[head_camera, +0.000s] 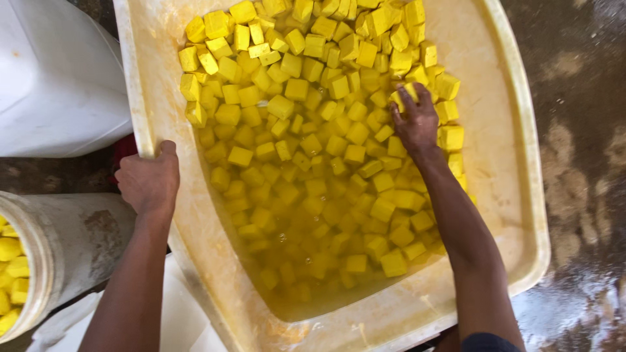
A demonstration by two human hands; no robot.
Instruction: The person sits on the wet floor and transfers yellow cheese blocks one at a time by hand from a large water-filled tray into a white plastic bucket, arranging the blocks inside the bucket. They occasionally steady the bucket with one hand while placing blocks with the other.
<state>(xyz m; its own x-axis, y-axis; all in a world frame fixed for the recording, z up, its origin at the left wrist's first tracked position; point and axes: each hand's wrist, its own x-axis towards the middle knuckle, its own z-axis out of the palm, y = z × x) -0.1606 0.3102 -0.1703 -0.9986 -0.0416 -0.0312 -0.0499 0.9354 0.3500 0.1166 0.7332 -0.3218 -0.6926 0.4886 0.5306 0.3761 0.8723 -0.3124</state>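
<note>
My right hand (415,120) lies spread, fingers narrowly curled, on the yellow cubes (306,130) heaped ahead and leftward, while my left hand (150,179) grips the tub rim (140,98) beside them.

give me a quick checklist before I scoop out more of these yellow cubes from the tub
1. Left hand gripping the tub rim: ok, fingers curl over the edge.
2. Right hand on the yellow cubes: ok, resting on the pile; whether it has closed on one, cannot tell.
3. Tub steady: cannot tell, it looks tilted, with yellow liquid pooled at the near end.
4. White bucket within reach on the left: ok, it already holds cubes.
5. Floor dry: not ok, it looks wet.
</note>
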